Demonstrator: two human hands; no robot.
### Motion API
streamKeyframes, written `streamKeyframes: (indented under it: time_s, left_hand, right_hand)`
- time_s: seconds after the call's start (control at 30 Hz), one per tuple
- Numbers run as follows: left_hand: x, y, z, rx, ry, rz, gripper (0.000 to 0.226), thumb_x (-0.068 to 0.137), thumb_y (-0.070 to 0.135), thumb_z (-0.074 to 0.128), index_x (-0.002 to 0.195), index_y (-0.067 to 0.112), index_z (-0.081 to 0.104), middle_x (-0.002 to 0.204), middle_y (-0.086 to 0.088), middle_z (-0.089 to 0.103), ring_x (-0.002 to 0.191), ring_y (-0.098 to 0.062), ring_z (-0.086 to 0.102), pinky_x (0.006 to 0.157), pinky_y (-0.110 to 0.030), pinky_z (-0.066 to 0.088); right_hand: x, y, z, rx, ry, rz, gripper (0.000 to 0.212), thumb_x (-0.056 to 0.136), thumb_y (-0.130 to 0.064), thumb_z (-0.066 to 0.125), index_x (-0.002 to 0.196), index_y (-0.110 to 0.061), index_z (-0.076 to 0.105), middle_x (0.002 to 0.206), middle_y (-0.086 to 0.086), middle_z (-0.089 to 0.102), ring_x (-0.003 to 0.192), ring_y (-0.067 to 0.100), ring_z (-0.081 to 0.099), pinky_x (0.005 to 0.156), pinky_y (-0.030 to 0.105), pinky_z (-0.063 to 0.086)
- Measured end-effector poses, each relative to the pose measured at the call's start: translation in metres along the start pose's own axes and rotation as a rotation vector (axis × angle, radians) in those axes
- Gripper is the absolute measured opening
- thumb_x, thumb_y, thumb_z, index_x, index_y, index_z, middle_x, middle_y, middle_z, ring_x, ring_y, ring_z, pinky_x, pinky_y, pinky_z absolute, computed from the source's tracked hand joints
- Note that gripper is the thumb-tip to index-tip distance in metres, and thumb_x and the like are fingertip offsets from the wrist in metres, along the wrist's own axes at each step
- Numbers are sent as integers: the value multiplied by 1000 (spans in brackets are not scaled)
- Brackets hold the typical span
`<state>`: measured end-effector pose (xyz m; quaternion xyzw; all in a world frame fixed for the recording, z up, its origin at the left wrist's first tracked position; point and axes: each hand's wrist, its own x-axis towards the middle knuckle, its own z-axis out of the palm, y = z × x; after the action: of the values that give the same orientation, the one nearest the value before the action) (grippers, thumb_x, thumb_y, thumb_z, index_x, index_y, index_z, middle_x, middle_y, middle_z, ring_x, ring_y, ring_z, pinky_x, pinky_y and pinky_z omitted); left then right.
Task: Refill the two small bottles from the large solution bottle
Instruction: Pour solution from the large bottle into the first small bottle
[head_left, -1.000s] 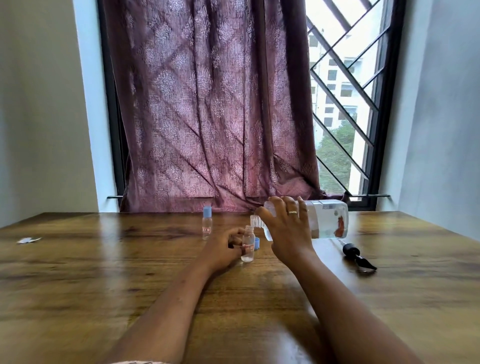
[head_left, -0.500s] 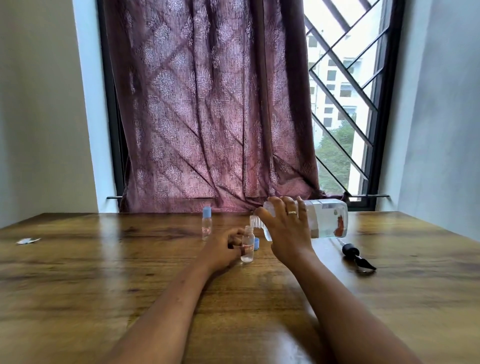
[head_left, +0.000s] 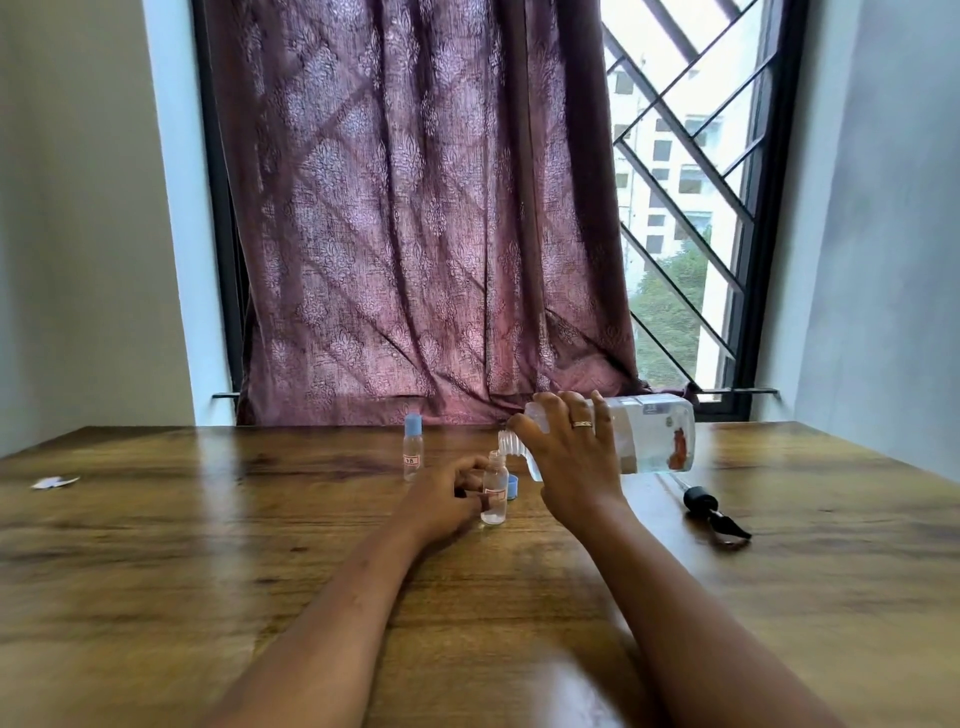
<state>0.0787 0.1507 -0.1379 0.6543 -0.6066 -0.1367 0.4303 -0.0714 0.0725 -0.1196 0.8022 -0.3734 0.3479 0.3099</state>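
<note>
The right hand (head_left: 569, 457) grips the big bottle (head_left: 644, 441), tipped sideways, its neck over the open vial (head_left: 494, 493) that the left hand (head_left: 447, 499) holds upright on the table (head_left: 208, 545). A little clear liquid sits in that vial; the capped vial (head_left: 412, 453) stands behind, apart.

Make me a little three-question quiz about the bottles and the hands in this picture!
1. True or false: the capped small bottle is the one being filled.
2. Which hand tips the large bottle? A) left B) right
3. Fill in: the loose blue cap lies on the ____.

Key:
1. False. The left hand steadies the open small bottle, which has the large bottle's mouth over it.
2. B, the right hand.
3. Table, just behind the open small bottle.
</note>
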Motion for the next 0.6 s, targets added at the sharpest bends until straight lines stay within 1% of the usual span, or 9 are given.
streamKeyframes:
  time_s: [0.1,0.2,0.23,0.3,0.37,0.47,0.5,0.57,0.6]
  left_hand:
    - [0,0,0,5,-2,1,40,82,24,71,119,27,56,91,11,61,80,4,55,67,-5,37]
    - [-1,0,0,7,1,3,37,81,23,71,114,30,56,88,13,61,76,9,53,63,1,37]
    - [-1,1,0,4,3,2,37,81,24,72,114,31,56,89,12,61,76,10,53,66,-1,39]
    - [-1,0,0,0,1,-1,39,81,24,72,116,29,56,90,12,62,78,8,54,74,-9,44]
    - [-1,0,0,-8,-5,-1,39,81,23,71,117,29,57,87,14,62,77,9,54,70,-8,40]
    - [-1,2,0,-16,-4,1,35,81,23,71,110,34,54,86,16,61,77,10,53,67,-7,37]
    - [0,2,0,-19,-2,2,35,81,22,71,108,35,54,85,15,61,77,8,54,67,-9,38]
    - [1,1,1,-29,6,5,34,80,20,73,104,34,54,86,9,63,78,-2,57,69,-15,42]
    - [1,0,1,-28,7,5,33,80,20,73,103,35,55,87,6,64,80,-6,58,70,-15,43]
  right_hand:
    - [0,0,0,-9,4,0,66,48,-4,69,107,-29,52,125,10,51,118,36,41,105,54,19]
    - [0,0,1,-16,6,-11,70,46,-4,71,108,-30,52,126,10,51,119,36,41,105,55,19]
    - [0,0,2,-19,6,-12,71,46,-3,71,109,-30,51,126,10,51,119,36,42,105,55,19]
    - [-1,1,2,-12,12,-10,71,46,-3,69,109,-30,51,126,10,51,118,37,44,104,55,20]
    - [-1,1,1,1,20,-6,68,48,-2,64,109,-30,51,125,11,51,118,37,42,104,55,20]
    - [0,1,1,8,27,-5,64,50,-4,57,109,-29,51,125,11,52,118,37,42,104,55,19]
    - [0,1,1,4,27,-7,65,49,-3,59,109,-29,51,125,11,51,118,37,43,104,55,19]
    - [0,1,1,-13,28,-11,72,45,-1,67,108,-29,50,125,11,51,118,37,44,105,55,19]
    - [0,1,2,-20,30,-12,74,42,-1,70,108,-29,50,125,11,52,117,37,45,105,54,19]
